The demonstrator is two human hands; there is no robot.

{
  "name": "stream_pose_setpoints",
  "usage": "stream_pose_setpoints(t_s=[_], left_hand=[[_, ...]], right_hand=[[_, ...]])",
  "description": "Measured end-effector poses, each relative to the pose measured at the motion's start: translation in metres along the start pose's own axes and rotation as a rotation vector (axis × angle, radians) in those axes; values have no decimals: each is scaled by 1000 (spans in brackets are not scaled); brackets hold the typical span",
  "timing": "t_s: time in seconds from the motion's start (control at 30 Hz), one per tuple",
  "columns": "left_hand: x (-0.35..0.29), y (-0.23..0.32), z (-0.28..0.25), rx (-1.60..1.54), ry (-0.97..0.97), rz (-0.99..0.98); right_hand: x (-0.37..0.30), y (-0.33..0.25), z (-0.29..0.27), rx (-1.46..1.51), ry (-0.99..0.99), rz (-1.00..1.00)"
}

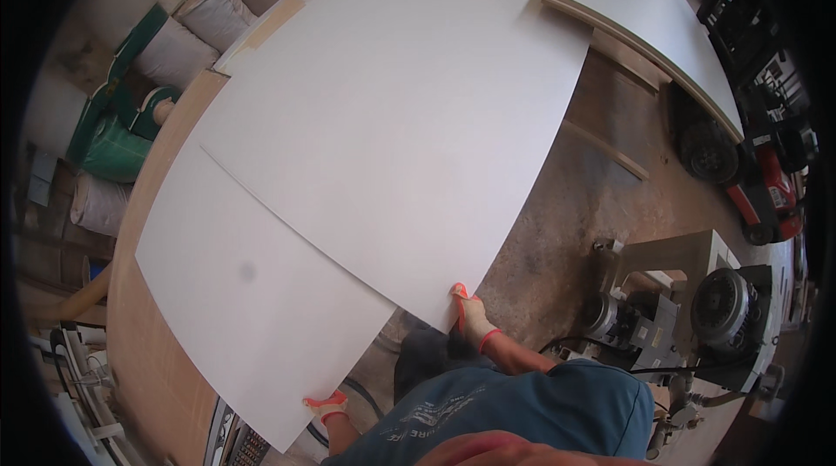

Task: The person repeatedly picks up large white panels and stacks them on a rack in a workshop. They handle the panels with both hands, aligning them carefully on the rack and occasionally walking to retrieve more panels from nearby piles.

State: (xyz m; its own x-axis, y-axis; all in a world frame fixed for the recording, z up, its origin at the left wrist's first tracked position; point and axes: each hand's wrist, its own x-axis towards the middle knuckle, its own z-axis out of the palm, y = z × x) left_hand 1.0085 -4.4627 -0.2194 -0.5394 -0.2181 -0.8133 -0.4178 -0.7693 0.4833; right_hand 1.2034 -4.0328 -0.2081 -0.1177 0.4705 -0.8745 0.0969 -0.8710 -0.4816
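Two large white sheets overlap in front of me. The upper white sheet (392, 118) is the bigger and stretches far away, its near edge lying across the lower white sheet (252, 318). My right hand (472, 316), in a pale glove with red-orange fingers, grips the upper sheet at its near right corner. Lower down, my left hand (327, 407), gloved alike, holds the right edge of the lower sheet close to its near corner. Fingers beneath the sheets are hidden.
A brown wooden board (161, 327) extends under the sheets at left. A white-topped stack of panels (640, 9) stands far right, near a red-and-black wheeled machine (771, 183). Motors on a metal frame (723, 309) are close by at right. Green machinery (113, 148) and filled sacks (178, 52) line the left.
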Motion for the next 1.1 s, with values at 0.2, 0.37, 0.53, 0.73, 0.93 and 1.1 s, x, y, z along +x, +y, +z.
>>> stream_pose_setpoints(t_s=[0.2, 0.37, 0.53, 0.73, 0.93, 1.1], left_hand=[[-24, -3, 13, 160, 54, 53], [-29, -11, 19, 199, 66, 102], [-36, -39, 27, 177, 13, 124], [-62, -156, 86, 83, -168, 44], [-115, -300, 194, 26, -182, -132], [-139, -320, 227, 34, -134, -179]], right_hand=[[-28, -58, 1, -80, 71, 47], [-25, -149, 3, -148, 30, 26], [25, -256, 26, -84, 13, -39], [131, -419, 82, -74, -65, -188], [183, -567, 104, -646, -7, -442], [206, -596, 70, -355, -101, -710]])
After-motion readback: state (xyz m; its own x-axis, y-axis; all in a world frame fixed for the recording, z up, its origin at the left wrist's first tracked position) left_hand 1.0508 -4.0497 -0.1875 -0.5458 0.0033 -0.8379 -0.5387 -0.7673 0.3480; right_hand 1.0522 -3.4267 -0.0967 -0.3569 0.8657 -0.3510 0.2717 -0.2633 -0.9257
